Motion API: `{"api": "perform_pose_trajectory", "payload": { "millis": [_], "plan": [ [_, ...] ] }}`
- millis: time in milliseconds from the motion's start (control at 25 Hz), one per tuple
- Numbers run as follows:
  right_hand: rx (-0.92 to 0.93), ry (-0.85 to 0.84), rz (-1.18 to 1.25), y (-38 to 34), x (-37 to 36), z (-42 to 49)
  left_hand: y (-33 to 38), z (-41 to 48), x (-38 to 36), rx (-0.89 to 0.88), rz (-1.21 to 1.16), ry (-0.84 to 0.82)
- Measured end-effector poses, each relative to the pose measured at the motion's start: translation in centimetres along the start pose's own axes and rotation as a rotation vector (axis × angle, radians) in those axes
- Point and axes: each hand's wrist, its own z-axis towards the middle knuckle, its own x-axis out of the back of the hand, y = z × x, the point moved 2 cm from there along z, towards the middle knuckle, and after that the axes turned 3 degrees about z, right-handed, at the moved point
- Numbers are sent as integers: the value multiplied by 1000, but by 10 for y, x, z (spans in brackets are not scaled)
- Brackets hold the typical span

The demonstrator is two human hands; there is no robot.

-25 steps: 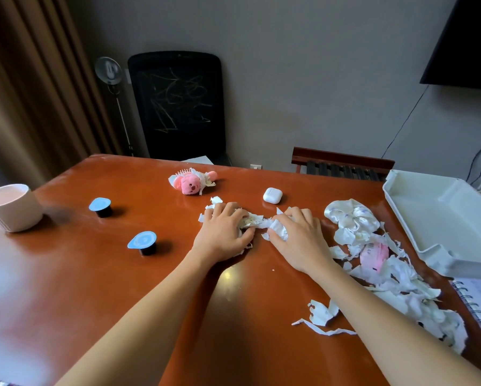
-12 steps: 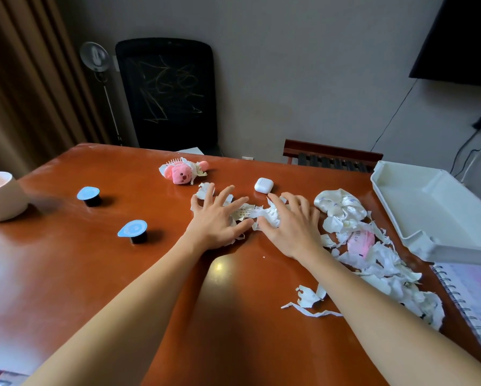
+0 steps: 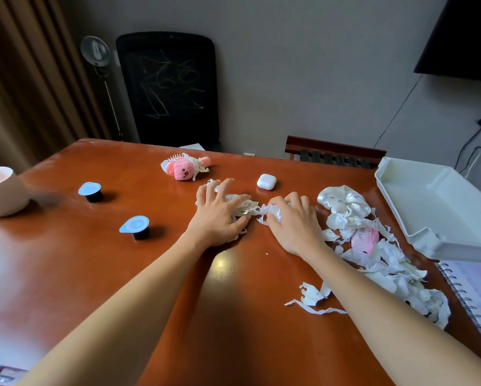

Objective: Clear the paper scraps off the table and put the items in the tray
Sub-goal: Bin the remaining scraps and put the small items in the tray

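Torn white paper scraps (image 3: 246,208) lie in a small heap between my two hands on the brown table (image 3: 122,274). My left hand (image 3: 218,218) rests on the heap's left side with fingers spread. My right hand (image 3: 292,222) curls its fingers round the right part of the heap. A much larger pile of scraps (image 3: 378,263) stretches to the right, with a pink packet (image 3: 364,238) lying in it. The white tray (image 3: 400,196) stands at the right edge. A white earbud case (image 3: 266,181) and a pink plush toy (image 3: 182,170) lie beyond my hands.
Two black capsules with blue lids (image 3: 90,191) (image 3: 136,228) stand to the left. A white cup (image 3: 3,190) sits at the far left edge. A spiral notebook (image 3: 478,291) lies below the tray. Loose scraps (image 3: 313,298) lie nearer to me. A black chair (image 3: 167,87) stands behind the table.
My left hand's fingers have spread out over the scraps, and my right hand's fingers have curled in tighter on them. Both hands stay at the small heap.
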Motion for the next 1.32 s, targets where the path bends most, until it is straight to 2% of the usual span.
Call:
{"api": "perform_pose_trajectory", "payload": {
  "millis": [240,480,800,1160,1320],
  "plan": [
    [6,9,11,-1,1,0,0,6,-2,15,-91,-161],
    [2,19,22,-2,4,-1,2,-2,3,-12,-193,-14],
    [-39,58,90,-5,12,-4,1,-1,0,23,-253,85],
    [-53,150,116,-7,15,-8,6,-6,10,-31,-148,143],
    [11,139,-46,-8,18,-8,6,-6,15,-2,-66,139]
  ]
}}
